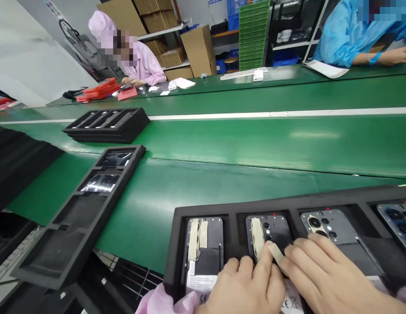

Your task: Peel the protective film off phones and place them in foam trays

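Observation:
A black foam tray in front of me holds several opened phones with their camera ends away from me. Two beige tape strips lie on the leftmost phone. On the second phone, one beige strip is stuck beside the camera lenses. A second, short tape strip slants between my hands over this phone. My left hand has its fingers bent, the index tip touching the strip's far end. My right hand pinches its near end. The third phone shows bare lenses and is partly covered by my right hand.
A long foam tray with two dark glossy panels lies to the left. Stacked foam trays stand on the green bench. Across the bench sit a person in pink and another in blue.

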Demonstrator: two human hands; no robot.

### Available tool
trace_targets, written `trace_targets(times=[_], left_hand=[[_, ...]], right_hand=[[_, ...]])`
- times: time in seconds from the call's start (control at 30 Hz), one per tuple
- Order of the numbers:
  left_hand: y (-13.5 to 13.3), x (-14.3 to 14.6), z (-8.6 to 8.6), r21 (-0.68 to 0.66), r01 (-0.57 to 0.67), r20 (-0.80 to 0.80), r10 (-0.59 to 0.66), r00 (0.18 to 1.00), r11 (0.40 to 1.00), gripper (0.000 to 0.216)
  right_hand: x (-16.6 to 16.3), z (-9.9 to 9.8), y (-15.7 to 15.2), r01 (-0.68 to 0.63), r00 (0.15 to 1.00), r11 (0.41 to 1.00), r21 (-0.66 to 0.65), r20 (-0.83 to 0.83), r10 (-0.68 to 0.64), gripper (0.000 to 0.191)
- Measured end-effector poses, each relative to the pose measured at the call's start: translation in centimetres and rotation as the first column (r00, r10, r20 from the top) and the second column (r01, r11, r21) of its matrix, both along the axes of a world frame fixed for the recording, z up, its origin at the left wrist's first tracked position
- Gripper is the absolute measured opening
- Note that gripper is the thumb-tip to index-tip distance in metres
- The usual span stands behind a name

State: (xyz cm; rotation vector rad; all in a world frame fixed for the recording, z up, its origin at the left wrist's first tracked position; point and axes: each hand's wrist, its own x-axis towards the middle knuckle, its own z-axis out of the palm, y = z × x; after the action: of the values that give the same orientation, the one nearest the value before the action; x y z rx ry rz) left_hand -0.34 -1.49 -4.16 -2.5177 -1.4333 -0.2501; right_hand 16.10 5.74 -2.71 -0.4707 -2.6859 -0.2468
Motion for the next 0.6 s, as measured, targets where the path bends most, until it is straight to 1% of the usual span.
trace_targets(times=[0.03, 0.1, 0.2, 0.3, 0.37, 0.43, 0.6], left_hand=[[-0.1, -0.1, -0.1, -0.001, 0.005, -0.013, -0.005, 1.0, 1.0, 0.032], [-0.1, -0.3, -0.1, -0.002, 0.027, -0.026, -0.027, 0.999, 1.0, 0.023], [0.1, -0.4, 0.3, 0.016, 0.069, -0.001, -0.069, 0.998, 0.997, 0.022], [0.4, -0.2, 0.8, 0.042, 0.069, 0.026, -0.07, 0.997, 0.997, 0.018], [0.6, -0.1, 0.9, 0.057, 0.069, 0.033, -0.071, 0.997, 0.996, 0.018], [0.6, -0.1, 0.8, 0.068, 0.07, 0.044, -0.073, 0.996, 0.995, 0.019], [0.7, 0.1, 0.7, 0.118, 0.024, 0.109, -0.037, 0.993, 0.993, 0.022]], right_hand=[[0.1, 0.3, 0.1, 0.007, 1.0, 1.0, -0.004, 0.004, -0.007, 0.043], [0.2, 0.8, 0.7, 0.001, 1.0, 0.999, -0.054, -0.011, -0.002, 0.042], [0.6, 1.3, 2.4, -0.03, 0.994, 0.977, -0.209, -0.111, 0.006, 0.031], [0.6, 1.3, 4.4, -0.026, 0.986, 0.912, -0.41, -0.163, -0.045, 0.022], [0.2, 1.1, 5.2, -0.03, 0.989, 0.87, -0.492, -0.143, -0.047, 0.023], [-0.3, 0.9, 5.6, -0.05, 0.992, 0.856, -0.515, -0.128, -0.019, 0.022], [-1.6, 0.6, 5.5, -0.038, 0.996, 0.863, -0.504, -0.084, -0.005, 0.019]])
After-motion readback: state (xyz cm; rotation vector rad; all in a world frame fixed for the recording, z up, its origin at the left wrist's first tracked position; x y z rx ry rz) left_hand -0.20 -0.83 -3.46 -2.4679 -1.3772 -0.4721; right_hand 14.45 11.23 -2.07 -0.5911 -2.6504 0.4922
